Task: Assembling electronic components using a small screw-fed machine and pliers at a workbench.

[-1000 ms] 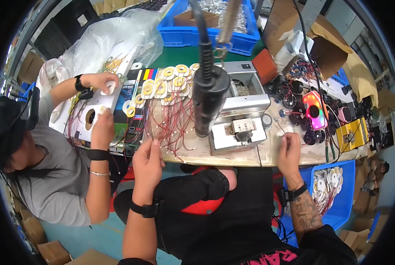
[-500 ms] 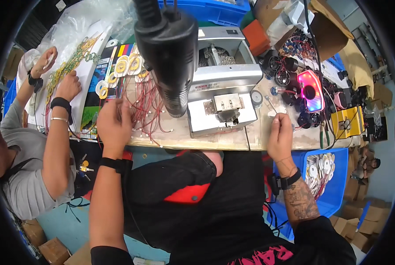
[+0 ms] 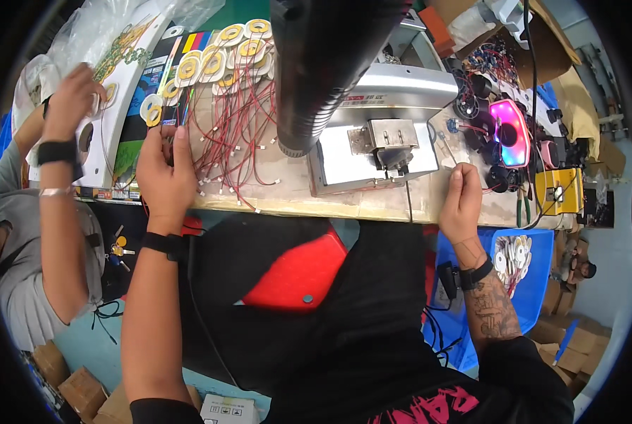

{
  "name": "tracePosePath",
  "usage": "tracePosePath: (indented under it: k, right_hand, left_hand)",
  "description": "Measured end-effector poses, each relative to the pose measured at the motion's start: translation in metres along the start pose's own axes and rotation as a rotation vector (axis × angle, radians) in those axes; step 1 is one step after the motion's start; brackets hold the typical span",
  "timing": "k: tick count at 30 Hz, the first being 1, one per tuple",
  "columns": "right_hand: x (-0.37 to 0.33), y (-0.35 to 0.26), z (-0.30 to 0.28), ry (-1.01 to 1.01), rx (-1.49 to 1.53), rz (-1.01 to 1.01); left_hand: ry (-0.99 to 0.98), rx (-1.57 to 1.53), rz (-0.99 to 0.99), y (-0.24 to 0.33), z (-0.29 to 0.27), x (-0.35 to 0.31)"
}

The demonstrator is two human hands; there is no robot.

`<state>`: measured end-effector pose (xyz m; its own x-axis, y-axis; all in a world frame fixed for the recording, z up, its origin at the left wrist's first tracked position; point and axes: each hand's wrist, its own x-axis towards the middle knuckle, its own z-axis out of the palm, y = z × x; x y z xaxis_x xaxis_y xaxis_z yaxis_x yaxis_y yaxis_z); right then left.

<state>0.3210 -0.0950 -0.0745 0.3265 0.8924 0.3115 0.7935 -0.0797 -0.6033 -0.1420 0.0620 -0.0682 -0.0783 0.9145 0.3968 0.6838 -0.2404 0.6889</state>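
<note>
My left hand [image 3: 164, 177] is over the table's near left part, thumb and forefinger apart, fingertips by the lower edge of a white disc with a yellow ring [image 3: 151, 111]. I cannot see a grip on the disc. Right of it lies a pile of similar white-and-yellow discs [image 3: 221, 60] with thin red leads. My right hand [image 3: 463, 201] is at the table's near edge, thumb and fingers pressed together. A thin metal rod [image 3: 446, 147] lies just beyond its fingertips; what the fingers hold is too small to tell.
A metal machine with a small clamp block [image 3: 394, 134] stands mid-table under a black tubular tool [image 3: 330, 71]. To the right are a glowing pink-blue fan [image 3: 508, 134], a yellow block [image 3: 557, 191] and green-handled pliers [image 3: 522, 208]. A co-worker's hand [image 3: 72, 99] works at left. A blue bin [image 3: 535, 283] holds discs.
My left hand has moved leftward and up to the white disc. The co-worker's arms have shifted. The whole view has tilted, with the machine now further right and higher.
</note>
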Motion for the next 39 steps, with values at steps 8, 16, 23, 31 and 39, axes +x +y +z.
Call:
tracePosePath:
  k: [8, 16, 23, 31, 39]
  right_hand:
    - [-0.002, -0.004, 0.003, 0.040, -0.010, 0.045]
    - [-0.001, -0.001, 0.003, 0.017, -0.077, 0.000]
    - [0.004, -0.008, 0.003, -0.004, -0.160, -0.031]
    - [0.002, -0.013, 0.005, -0.022, -0.167, -0.034]
    - [0.006, -0.018, 0.007, -0.045, -0.142, -0.024]
  left_hand:
    - [0.049, -0.096, 0.003, -0.005, 0.000, -0.001]
    - [0.142, -0.079, 0.081, -0.005, -0.001, -0.002]
    - [0.208, -0.083, 0.076, -0.005, -0.006, 0.000]
    - [0.224, -0.077, 0.094, -0.012, -0.002, -0.002]
    - [0.210, -0.082, 0.058, -0.007, -0.005, 0.004]
